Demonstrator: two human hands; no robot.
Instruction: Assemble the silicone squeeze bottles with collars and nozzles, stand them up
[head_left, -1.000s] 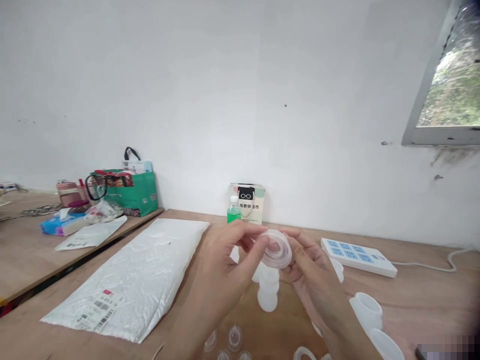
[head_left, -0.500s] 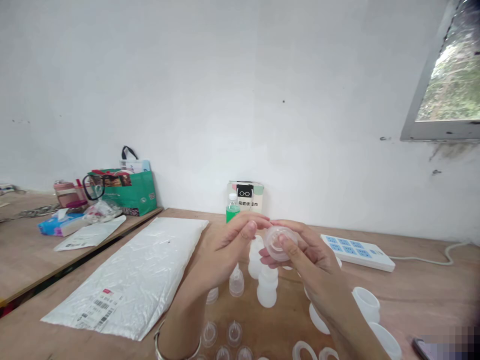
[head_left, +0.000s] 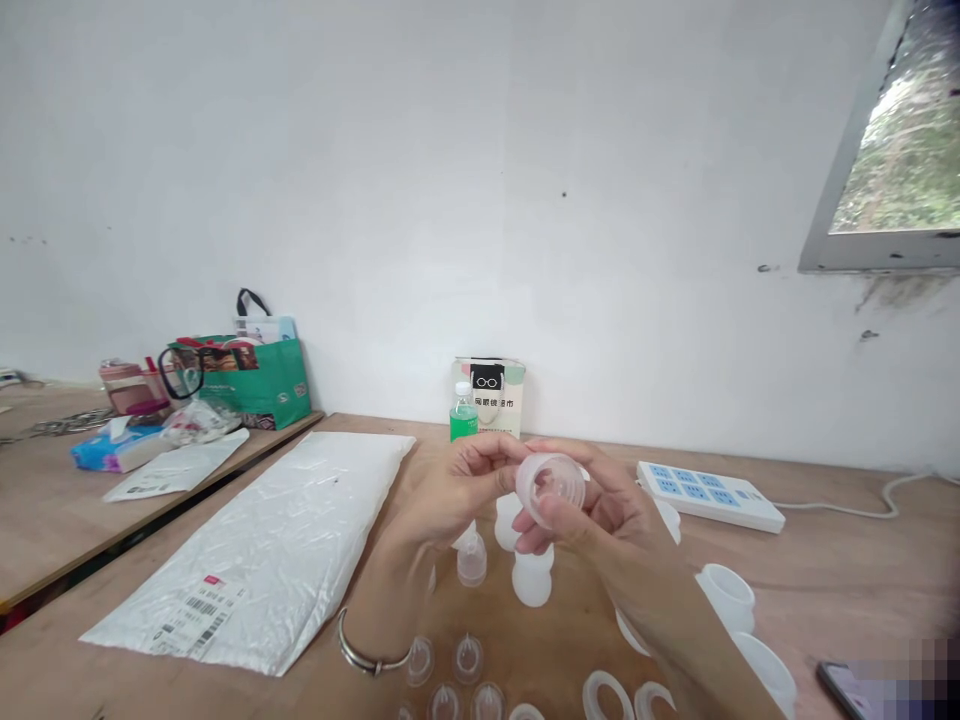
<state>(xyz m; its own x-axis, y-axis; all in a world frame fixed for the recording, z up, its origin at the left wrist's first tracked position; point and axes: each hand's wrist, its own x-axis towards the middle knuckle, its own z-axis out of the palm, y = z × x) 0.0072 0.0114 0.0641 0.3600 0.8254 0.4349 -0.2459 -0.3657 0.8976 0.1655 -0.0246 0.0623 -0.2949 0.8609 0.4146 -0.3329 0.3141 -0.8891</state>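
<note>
My right hand [head_left: 619,510] grips a translucent baby bottle collar [head_left: 532,482], with its thumb pressed inside the opening and fingers around the back. The collar's threaded open side is tilted toward me; something clear shows inside it. The fingers and thumb of my left hand [head_left: 442,500] are closed on the collar's left edge. Below, a clear capped bottle top [head_left: 472,565] and a frosted white bottle [head_left: 532,580] stand on the table. Several clear silicone nipples [head_left: 468,658] stand nearer to me, with a white ring [head_left: 606,697] lying to their right.
On the left lies a large white mailing bag [head_left: 262,550]. A green drink bottle [head_left: 463,415] and a paper bag [head_left: 510,385] stand by the wall. To the right are a power strip [head_left: 709,500], frosted containers [head_left: 727,595] and a phone [head_left: 844,690].
My left hand's fingers have moved in and closed on the collar's edge. The collar has turned so its open side shows more, and it has shifted slightly left.
</note>
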